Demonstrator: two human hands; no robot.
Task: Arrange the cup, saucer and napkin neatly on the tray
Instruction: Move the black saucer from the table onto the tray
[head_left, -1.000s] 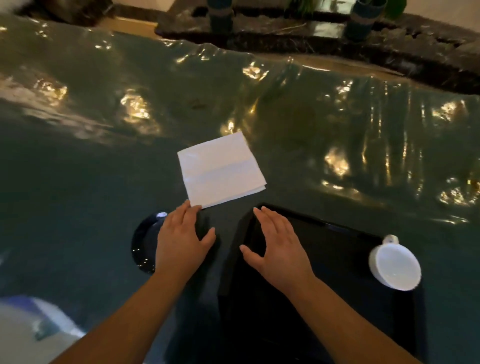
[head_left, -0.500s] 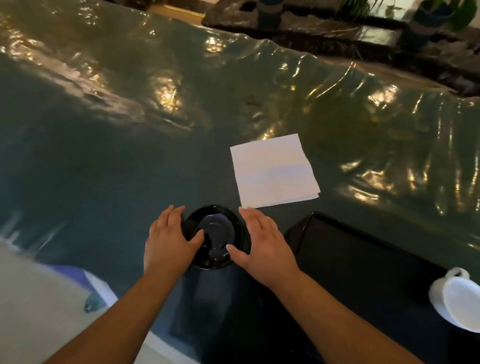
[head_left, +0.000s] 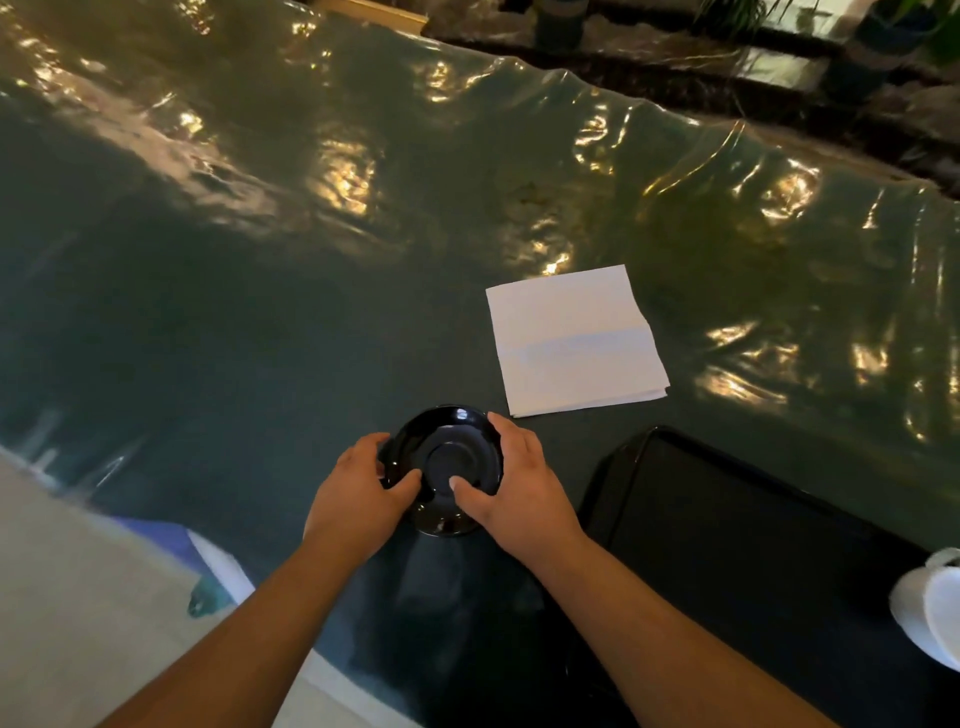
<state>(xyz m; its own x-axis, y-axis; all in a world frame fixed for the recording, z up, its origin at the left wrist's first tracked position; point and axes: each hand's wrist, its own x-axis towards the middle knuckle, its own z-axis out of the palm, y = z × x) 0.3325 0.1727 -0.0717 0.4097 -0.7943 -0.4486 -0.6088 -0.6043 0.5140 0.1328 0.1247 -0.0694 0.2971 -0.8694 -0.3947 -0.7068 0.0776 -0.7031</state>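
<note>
A glossy black saucer (head_left: 447, 457) sits near the table's front edge. My left hand (head_left: 358, 499) grips its left rim and my right hand (head_left: 519, 488) grips its right rim, both thumbs on top. A folded white napkin (head_left: 574, 340) lies flat on the table just beyond and to the right of the saucer. The black tray (head_left: 727, 530) lies to the right, with nothing on the part I can see. A white cup (head_left: 930, 608) stands at the frame's right edge, partly cut off, by the tray's right end.
A shiny dark green plastic cover (head_left: 311, 260) spreads wrinkled over the table. Its front edge runs diagonally at lower left, with pale floor (head_left: 78, 597) below. Dark plant pots (head_left: 561, 26) stand on a ledge beyond the far edge.
Both hands closed in on the saucer from either side and now grip its rims. The view has shifted left, so the tray and cup sit further right.
</note>
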